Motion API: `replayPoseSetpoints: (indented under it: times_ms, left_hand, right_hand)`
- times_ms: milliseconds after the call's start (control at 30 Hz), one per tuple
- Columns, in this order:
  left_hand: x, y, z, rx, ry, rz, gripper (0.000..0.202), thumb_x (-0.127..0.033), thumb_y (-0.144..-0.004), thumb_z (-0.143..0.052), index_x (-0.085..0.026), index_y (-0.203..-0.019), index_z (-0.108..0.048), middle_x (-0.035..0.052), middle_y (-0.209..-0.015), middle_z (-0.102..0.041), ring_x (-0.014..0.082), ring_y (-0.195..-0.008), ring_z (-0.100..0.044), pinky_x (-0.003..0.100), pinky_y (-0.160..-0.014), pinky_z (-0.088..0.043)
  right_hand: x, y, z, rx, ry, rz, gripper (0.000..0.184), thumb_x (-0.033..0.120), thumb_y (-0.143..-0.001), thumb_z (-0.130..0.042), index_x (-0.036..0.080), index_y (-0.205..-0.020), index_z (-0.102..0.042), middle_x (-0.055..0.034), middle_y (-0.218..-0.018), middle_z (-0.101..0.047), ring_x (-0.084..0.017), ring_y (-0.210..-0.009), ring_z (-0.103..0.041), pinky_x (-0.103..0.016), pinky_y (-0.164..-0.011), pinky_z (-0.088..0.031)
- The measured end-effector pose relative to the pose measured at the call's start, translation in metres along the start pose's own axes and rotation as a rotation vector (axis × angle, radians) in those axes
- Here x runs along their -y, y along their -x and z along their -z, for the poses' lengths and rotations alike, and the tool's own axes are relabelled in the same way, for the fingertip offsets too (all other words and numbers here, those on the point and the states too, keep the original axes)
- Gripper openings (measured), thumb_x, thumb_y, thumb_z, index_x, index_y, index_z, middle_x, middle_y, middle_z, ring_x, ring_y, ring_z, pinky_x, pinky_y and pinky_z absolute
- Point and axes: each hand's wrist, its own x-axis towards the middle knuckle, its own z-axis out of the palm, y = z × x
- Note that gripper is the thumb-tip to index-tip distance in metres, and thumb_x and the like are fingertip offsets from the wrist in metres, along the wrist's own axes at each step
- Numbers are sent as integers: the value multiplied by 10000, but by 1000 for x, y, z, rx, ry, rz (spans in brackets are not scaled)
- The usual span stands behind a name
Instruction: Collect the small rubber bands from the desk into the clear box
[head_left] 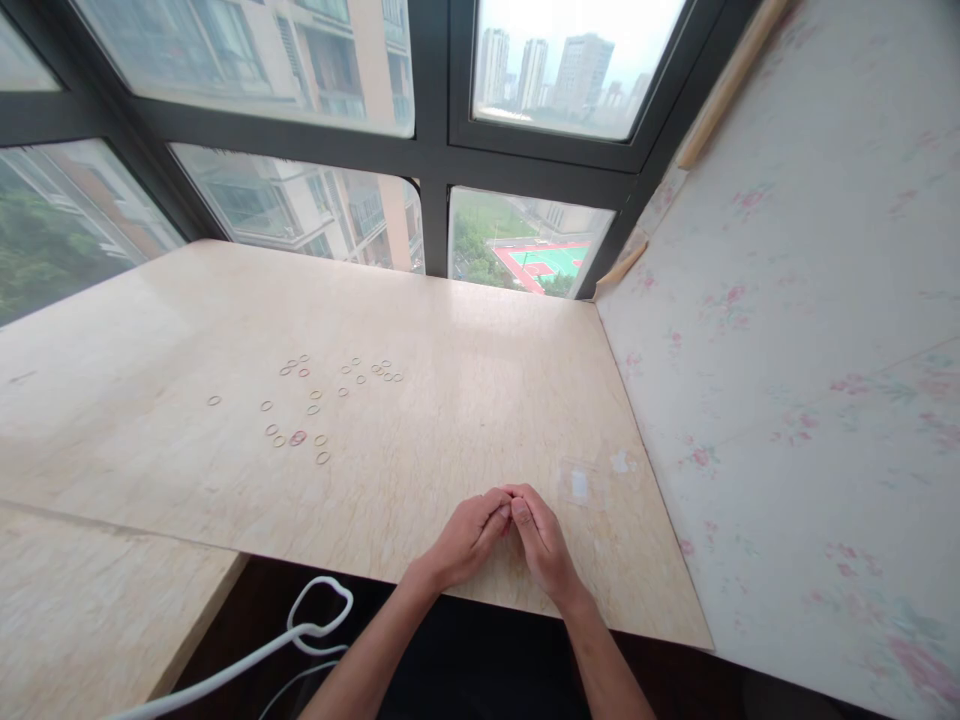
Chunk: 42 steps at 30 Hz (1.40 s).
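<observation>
My left hand (472,537) and my right hand (541,543) are cupped together over the stone surface, close to its front edge. Their curled fingers meet and both hands are closed. Whatever lies between them, if anything, is hidden; a small reddish patch shows under the fingers. Just right of my right hand lies a clear plastic packet (578,486) with a white label. Farther left, several thin pale rings (313,410) are scattered flat, some touching or overlapping. One ring (298,438) among them looks pinkish red.
A beige marble-patterned ledge (480,420) fills the middle, with a scrap of white paper (622,462) near the flowered wall (810,330). Dark-framed windows (436,150) stand behind. A white cable (232,665) loops in the gap below the front edge at left.
</observation>
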Motion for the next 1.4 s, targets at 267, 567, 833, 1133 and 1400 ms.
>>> replayPoseSetpoints:
  times_ms: [267, 567, 833, 1133, 1400]
  left_hand:
    - [1, 1, 1, 19, 31, 2, 335, -391, -989, -326, -176, -898, -566, 20, -759, -556, 143, -698, -506, 272, -660, -415]
    - [-3, 2, 2, 8, -4, 24, 301, -341, -988, -323, -183, -834, -529, 8, -765, -551, 136, -702, -496, 258, -674, -407]
    - [-1, 5, 0, -47, -86, 34, 279, -292, -966, -364, -178, -779, -537, 9, -776, -583, 130, -710, -508, 245, -681, -407]
    - [-7, 2, -5, -109, -106, 72, 233, -247, -916, -405, -187, -833, -613, 12, -869, -652, 132, -771, -555, 230, -705, -410]
    - [0, 0, -8, -203, -44, 92, 183, -186, -849, -459, -173, -751, -613, 0, -749, -625, 107, -667, -513, 208, -618, -382]
  right_hand:
    - [-2, 0, 0, -11, 12, -2, 324, 392, -997, -355, 220, -1104, -608, -62, -982, -642, -185, -878, -598, -313, -795, -491]
    - [-8, 3, -2, -9, 78, -13, 313, 376, -1000, -347, 219, -1110, -593, -75, -1032, -652, -206, -956, -608, -327, -821, -496]
    - [-28, 6, -2, -65, 135, -43, 365, 460, -966, -378, 223, -1072, -634, -105, -1061, -679, -249, -999, -630, -371, -861, -526]
    - [-36, 6, 3, -108, 133, -124, 482, 573, -905, -422, 188, -1057, -669, -125, -1073, -703, -273, -1004, -656, -378, -862, -551]
    - [-35, 4, 5, -96, 139, -159, 517, 615, -863, -464, 184, -1042, -686, -118, -1053, -712, -283, -1009, -654, -384, -868, -546]
